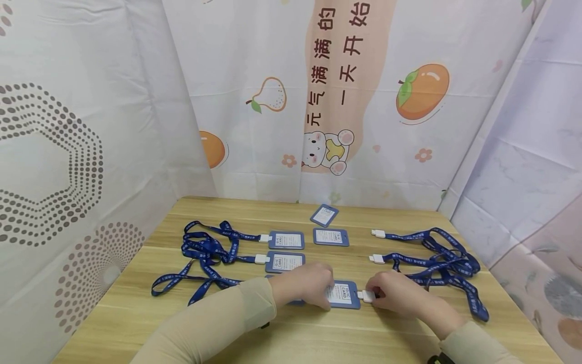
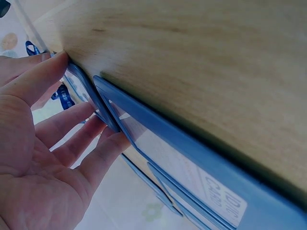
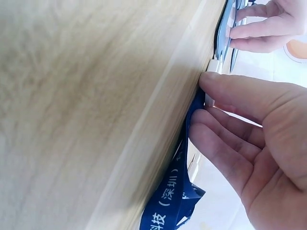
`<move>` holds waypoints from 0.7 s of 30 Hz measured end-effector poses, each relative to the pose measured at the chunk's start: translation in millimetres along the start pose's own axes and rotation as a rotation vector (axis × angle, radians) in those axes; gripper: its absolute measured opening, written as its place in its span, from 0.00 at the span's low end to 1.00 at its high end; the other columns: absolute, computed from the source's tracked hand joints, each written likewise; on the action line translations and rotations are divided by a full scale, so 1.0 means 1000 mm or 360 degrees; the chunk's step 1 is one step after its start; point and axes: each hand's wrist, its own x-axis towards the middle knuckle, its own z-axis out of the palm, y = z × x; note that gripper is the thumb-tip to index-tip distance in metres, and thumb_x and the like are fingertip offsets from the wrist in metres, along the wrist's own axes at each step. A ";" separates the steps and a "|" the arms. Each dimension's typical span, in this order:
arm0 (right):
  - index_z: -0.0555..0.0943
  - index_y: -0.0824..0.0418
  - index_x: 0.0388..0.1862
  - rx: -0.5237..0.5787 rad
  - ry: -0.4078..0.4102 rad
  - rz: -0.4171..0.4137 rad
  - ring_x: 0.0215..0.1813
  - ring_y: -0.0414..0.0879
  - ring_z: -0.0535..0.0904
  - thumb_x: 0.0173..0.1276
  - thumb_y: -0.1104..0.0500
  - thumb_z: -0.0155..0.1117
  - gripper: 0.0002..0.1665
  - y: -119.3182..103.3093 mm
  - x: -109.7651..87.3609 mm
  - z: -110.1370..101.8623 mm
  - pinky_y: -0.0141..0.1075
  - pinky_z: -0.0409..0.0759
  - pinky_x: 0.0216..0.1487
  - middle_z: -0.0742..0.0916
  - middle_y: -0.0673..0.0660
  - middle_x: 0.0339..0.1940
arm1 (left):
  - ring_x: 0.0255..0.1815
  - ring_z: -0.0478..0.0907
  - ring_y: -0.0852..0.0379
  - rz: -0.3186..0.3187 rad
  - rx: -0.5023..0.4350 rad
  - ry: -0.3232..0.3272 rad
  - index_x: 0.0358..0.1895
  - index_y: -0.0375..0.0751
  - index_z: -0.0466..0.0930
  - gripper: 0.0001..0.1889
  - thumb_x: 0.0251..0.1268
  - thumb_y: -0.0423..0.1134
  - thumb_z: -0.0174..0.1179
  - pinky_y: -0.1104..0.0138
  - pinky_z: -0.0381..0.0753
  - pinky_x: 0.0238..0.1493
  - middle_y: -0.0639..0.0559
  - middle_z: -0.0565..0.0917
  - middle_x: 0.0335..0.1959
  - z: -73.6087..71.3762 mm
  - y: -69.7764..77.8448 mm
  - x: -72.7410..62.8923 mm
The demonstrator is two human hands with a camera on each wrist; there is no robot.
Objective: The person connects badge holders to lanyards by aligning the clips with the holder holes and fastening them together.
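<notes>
A blue ID card holder [image 1: 344, 294] lies on the wooden table between both hands. My left hand [image 1: 311, 284] grips it by its long edges, thumb on the near side and fingertips on the far side, as the left wrist view shows. My right hand [image 1: 397, 293] pinches the white clip [image 1: 366, 296] of a blue lanyard [image 3: 168, 196], thumb against bent fingers. The clip's narrow end meets the slotted end of the holder. Beside my left hand, a second card holder [image 2: 177, 153] lies flat; the left forearm partly covers it in the head view.
Two card holders [image 1: 286, 240] [image 1: 285, 262] joined to lanyards lie at left, their blue straps [image 1: 206, 247] heaped. Two loose holders [image 1: 325, 215] [image 1: 331, 236] lie farther back. At right are lanyards [image 1: 447, 253] with white clips [image 1: 378, 233] [image 1: 376, 258]. A printed curtain [image 1: 373, 167] hangs behind the table.
</notes>
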 end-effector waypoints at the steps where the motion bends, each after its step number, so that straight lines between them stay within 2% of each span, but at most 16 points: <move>1: 0.89 0.50 0.42 0.0006 -0.0001 0.0004 0.33 0.40 0.73 0.59 0.62 0.78 0.12 -0.001 0.000 0.000 0.36 0.74 0.33 0.80 0.40 0.30 | 0.39 0.74 0.66 -0.0001 -0.0002 -0.0002 0.42 0.51 0.92 0.20 0.48 0.55 0.79 0.75 0.78 0.47 0.61 0.81 0.44 0.000 0.000 0.000; 21: 0.90 0.52 0.37 0.0014 0.0055 -0.0039 0.31 0.38 0.72 0.60 0.63 0.77 0.08 -0.007 0.004 0.003 0.35 0.72 0.30 0.81 0.41 0.28 | 0.38 0.74 0.65 0.0018 0.0011 0.0015 0.36 0.50 0.91 0.15 0.49 0.54 0.78 0.74 0.78 0.46 0.60 0.81 0.43 0.002 -0.001 0.001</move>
